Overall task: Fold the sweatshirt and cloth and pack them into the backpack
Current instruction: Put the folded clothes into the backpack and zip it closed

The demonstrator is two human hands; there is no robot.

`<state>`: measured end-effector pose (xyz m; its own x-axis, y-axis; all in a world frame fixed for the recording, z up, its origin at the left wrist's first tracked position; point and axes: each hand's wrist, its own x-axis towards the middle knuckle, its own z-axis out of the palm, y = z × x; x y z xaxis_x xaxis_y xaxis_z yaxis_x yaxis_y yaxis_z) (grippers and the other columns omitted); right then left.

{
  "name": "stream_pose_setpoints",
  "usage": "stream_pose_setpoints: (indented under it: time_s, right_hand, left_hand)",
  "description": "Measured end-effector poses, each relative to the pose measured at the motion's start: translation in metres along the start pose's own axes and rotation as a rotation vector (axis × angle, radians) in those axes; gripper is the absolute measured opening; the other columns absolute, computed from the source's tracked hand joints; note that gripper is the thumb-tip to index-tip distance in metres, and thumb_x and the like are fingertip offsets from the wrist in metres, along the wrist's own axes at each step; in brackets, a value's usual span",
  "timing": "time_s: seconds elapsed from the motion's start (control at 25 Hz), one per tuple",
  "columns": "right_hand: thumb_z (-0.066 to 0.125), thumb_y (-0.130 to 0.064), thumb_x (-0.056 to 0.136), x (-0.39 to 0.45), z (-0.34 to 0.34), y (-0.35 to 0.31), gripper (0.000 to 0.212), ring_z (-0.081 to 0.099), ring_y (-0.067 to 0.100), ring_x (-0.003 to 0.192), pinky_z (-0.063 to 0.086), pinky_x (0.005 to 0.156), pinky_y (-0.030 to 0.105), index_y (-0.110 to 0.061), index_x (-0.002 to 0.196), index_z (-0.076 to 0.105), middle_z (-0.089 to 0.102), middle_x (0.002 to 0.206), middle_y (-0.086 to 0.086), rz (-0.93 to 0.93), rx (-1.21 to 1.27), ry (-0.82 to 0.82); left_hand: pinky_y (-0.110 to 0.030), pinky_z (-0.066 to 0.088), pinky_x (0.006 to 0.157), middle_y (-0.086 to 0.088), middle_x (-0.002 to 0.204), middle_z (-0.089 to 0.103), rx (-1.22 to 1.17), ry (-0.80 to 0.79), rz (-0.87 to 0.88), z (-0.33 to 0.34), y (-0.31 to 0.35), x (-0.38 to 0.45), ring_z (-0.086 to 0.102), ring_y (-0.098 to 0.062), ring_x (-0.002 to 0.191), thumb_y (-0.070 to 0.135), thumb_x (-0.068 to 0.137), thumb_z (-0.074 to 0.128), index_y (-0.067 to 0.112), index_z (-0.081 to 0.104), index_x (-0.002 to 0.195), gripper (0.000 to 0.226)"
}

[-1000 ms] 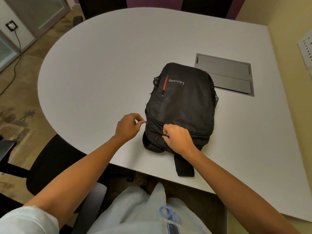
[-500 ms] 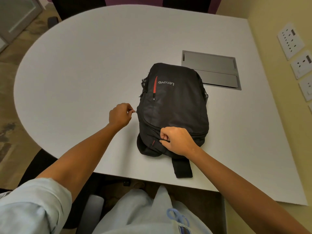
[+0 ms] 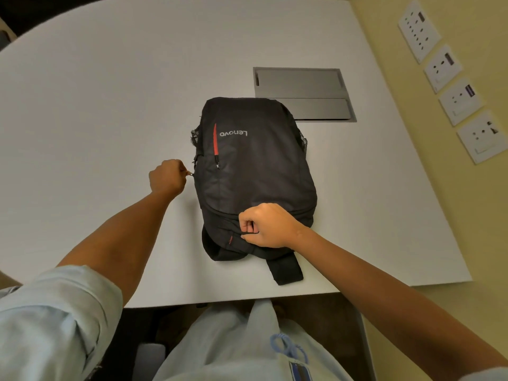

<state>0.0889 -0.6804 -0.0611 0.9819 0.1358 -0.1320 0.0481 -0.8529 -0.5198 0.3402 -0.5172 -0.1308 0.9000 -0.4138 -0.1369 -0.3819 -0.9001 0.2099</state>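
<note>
Left hand point(image 3: 166, 177) grip pinches zipper pull point(image 3: 189, 174) at backpack's point(image 3: 255, 171) left edge, to run it. Right hand point(image 3: 265, 226) grip bunches fabric near the top, steadying it. Backpack flat on worktop point(image 3: 104, 86); sweatshirt, cloth unseen.

A big white rounded counter point(image 3: 110, 92) fills the middle. A grey metal flap point(image 3: 299, 83) sits in it, upper middle. White wall sockets point(image 3: 442, 68) line the yellow wall point(image 3: 384, 12), upper right.
</note>
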Motion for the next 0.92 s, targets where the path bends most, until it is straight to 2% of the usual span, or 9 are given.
stream_pose_setpoints:
  time_s: [0.16, 0.28, 0.36, 0.48, 0.6, 0.68, 0.76, 0.84, 0.92]
  right_hand:
    - [0.072, -0.022, 0.082, 0.009, 0.000, 0.001, 0.014, 0.056, 0.009, 0.061, 0.049, 0.061, 0.019, -0.022, 0.073, 0.061, 0.063, 0.069, -0.008, -0.009, 0.037, -0.023]
    - [0.073, -0.026, 0.084, 0.007, 0.011, 0.003, 0.013, 0.057, 0.009, 0.064, 0.052, 0.064, 0.022, -0.021, 0.078, 0.063, 0.064, 0.074, -0.007, -0.018, 0.033, -0.007]
    - [0.073, -0.027, 0.086, -0.002, 0.021, 0.007, 0.009, 0.057, 0.007, 0.071, 0.053, 0.069, 0.022, -0.021, 0.086, 0.066, 0.065, 0.082, -0.007, -0.022, 0.052, 0.047]
    - [0.073, -0.029, 0.087, -0.021, 0.034, 0.021, 0.015, 0.058, 0.007, 0.087, 0.051, 0.081, 0.023, -0.022, 0.100, 0.067, 0.067, 0.097, -0.007, -0.055, 0.010, 0.129]
    - [0.072, -0.035, 0.089, -0.042, 0.044, 0.037, 0.025, 0.059, 0.011, 0.101, 0.047, 0.090, 0.026, -0.021, 0.109, 0.066, 0.066, 0.109, -0.006, -0.071, -0.071, 0.207]
    - [0.068, -0.037, 0.091, -0.054, 0.045, 0.045, 0.026, 0.059, 0.012, 0.101, 0.048, 0.089, 0.028, -0.019, 0.111, 0.067, 0.066, 0.109, -0.006, -0.043, -0.080, 0.271]
    - [0.066, -0.035, 0.093, -0.064, 0.045, 0.050, 0.024, 0.059, 0.013, 0.098, 0.049, 0.086, 0.029, -0.018, 0.111, 0.066, 0.066, 0.107, -0.005, -0.053, -0.100, 0.306]
    - [0.066, -0.029, 0.093, -0.070, 0.045, 0.053, 0.022, 0.058, 0.013, 0.098, 0.049, 0.085, 0.029, -0.017, 0.112, 0.065, 0.064, 0.107, -0.004, -0.082, -0.128, 0.295]
    - [0.065, -0.023, 0.092, -0.075, 0.044, 0.056, 0.021, 0.058, 0.014, 0.097, 0.048, 0.084, 0.028, -0.016, 0.113, 0.064, 0.064, 0.108, -0.003, -0.088, -0.153, 0.297]
  left_hand:
    - [-0.032, 0.045, 0.071, -0.017, 0.104, 0.072, 0.032, -0.009, -0.057, 0.007, 0.009, 0.006, 0.069, -0.035, 0.089, 0.018, 0.097, 0.063, 0.005, 0.071, 0.114, 0.023]
    - [-0.034, 0.045, 0.071, -0.018, 0.106, 0.072, 0.026, -0.034, -0.019, 0.005, 0.009, 0.005, 0.069, -0.037, 0.091, 0.020, 0.097, 0.063, 0.005, 0.071, 0.114, 0.024]
    - [-0.036, 0.049, 0.074, -0.016, 0.107, 0.072, -0.099, -0.013, 0.003, 0.002, 0.004, 0.000, 0.068, -0.036, 0.092, 0.021, 0.097, 0.063, 0.007, 0.071, 0.110, 0.021]
    - [-0.034, 0.052, 0.078, -0.012, 0.105, 0.071, -0.472, 0.126, 0.009, -0.005, 0.007, -0.027, 0.067, -0.028, 0.091, 0.022, 0.098, 0.059, 0.007, 0.069, 0.106, 0.020]
    - [-0.030, 0.048, 0.071, -0.007, 0.091, 0.061, -0.586, 0.283, 0.076, -0.012, 0.028, -0.078, 0.057, -0.019, 0.079, 0.024, 0.100, 0.055, 0.009, 0.060, 0.092, 0.017]
    - [-0.029, 0.040, 0.067, -0.002, 0.082, 0.051, -0.537, 0.334, 0.245, -0.010, 0.046, -0.121, 0.047, -0.016, 0.072, 0.021, 0.098, 0.057, 0.011, 0.051, 0.084, 0.018]
    - [-0.029, 0.034, 0.067, -0.002, 0.079, 0.049, -0.420, 0.302, 0.582, -0.003, 0.061, -0.162, 0.043, -0.017, 0.071, 0.019, 0.093, 0.061, 0.011, 0.051, 0.083, 0.017]
    - [-0.029, 0.035, 0.069, 0.000, 0.083, 0.053, -0.251, 0.147, 0.910, 0.009, 0.073, -0.184, 0.044, -0.015, 0.073, 0.027, 0.093, 0.062, 0.014, 0.056, 0.088, 0.015]
    - [-0.029, 0.040, 0.072, 0.002, 0.092, 0.054, -0.105, 0.027, 1.023, 0.017, 0.084, -0.190, 0.043, -0.012, 0.078, 0.039, 0.094, 0.059, 0.017, 0.057, 0.100, 0.023]
